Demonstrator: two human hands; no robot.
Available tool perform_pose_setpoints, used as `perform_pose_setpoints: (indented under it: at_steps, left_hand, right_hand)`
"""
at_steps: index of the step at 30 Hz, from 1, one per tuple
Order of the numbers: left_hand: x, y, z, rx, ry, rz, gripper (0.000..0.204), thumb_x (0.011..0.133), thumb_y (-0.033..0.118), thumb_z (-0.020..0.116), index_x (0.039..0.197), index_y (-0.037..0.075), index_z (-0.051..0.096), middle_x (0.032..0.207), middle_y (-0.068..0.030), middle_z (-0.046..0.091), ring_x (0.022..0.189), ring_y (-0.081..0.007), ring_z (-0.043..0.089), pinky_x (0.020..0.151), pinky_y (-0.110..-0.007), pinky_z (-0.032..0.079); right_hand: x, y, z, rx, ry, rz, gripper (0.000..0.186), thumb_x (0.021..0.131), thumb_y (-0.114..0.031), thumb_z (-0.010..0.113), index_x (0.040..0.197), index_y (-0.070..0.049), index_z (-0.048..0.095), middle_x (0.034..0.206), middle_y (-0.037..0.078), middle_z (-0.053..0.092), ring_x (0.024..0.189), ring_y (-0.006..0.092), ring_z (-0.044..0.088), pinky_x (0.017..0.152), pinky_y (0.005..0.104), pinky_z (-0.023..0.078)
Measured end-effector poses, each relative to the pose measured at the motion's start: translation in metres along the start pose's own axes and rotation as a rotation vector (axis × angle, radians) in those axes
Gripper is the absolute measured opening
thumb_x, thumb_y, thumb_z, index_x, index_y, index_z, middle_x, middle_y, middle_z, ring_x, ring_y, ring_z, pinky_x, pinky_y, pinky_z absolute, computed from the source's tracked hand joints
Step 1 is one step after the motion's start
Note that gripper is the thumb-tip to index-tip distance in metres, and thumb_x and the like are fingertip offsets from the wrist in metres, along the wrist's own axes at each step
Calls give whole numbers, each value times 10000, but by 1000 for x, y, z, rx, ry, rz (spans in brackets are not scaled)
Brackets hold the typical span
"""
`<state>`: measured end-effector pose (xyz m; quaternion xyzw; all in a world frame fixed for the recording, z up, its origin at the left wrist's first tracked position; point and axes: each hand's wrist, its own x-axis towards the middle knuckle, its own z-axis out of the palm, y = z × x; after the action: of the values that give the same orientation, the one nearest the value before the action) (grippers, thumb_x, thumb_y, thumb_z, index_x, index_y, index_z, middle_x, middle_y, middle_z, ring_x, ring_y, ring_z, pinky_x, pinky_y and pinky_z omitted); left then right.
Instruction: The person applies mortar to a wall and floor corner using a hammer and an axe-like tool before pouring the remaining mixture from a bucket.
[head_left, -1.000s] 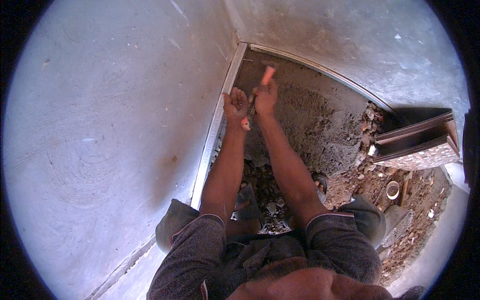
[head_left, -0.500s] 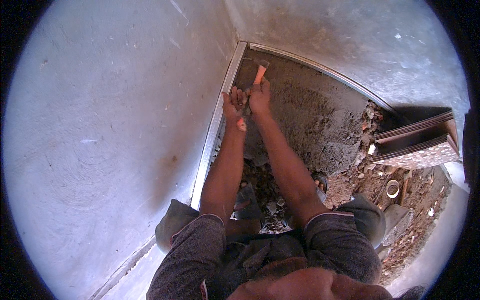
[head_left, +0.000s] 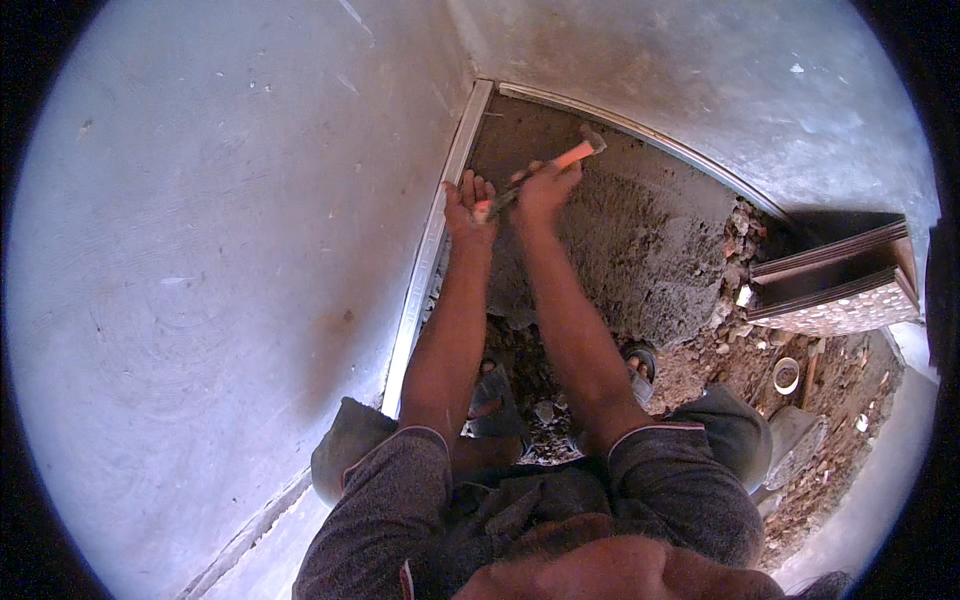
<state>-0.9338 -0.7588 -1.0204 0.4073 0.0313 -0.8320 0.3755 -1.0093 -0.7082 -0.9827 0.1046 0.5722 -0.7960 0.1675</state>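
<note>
Gripping hammer (head_left: 575, 154) in right hand (head_left: 543, 195), upper centre of frame; holding left hand (head_left: 466, 214) palm up, loosely spread beside handle end (head_left: 483, 208), leaving contact unclear; probably handling stiff, head-heavy, best grasping along the handle

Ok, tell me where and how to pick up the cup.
Probably grip the cup by its rim, coming from above and the left: its round, open mouth faces up, and a stick lies close along its right side.

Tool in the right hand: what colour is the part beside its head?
The tool is orange-red there; the head view shows it.
</note>
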Motion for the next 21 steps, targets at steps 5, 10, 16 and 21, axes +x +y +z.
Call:
perform_pose_setpoints:
  at_steps: [5,10,16,21]
  left_hand:
    - [-2,-8,4,106,-50,8,596,880,509,452,1222,22,436,998,-114,578,887,-253,552,832,-400,479]
    - [-6,-4,1,121,-115,10,550,864,474,516,1164,14,472,1005,-89,593,804,-215,575,786,-368,510]
    - [-10,10,-1,112,-69,-16,552,871,484,494,1158,14,454,920,-86,598,773,-229,572,761,-400,509]
    - [-14,-29,15,137,-277,-99,540,871,446,519,1174,6,444,937,-76,593,786,-218,564,773,-389,511]
  right_hand:
    - [23,9,-10,-335,-171,33,374,936,-141,365,1284,-33,282,908,118,533,642,209,546,559,355,464]
    - [-1,-10,0,-77,119,-50,380,936,-150,359,1288,-29,283,838,98,540,659,200,548,580,355,464]
    - [-18,-29,1,-128,-62,64,391,917,-125,371,1287,-26,293,790,66,533,652,143,522,634,318,449]
    - [36,22,-15,-725,151,-751,390,923,-127,375,1290,-26,291,771,64,521,604,154,516,551,309,454]
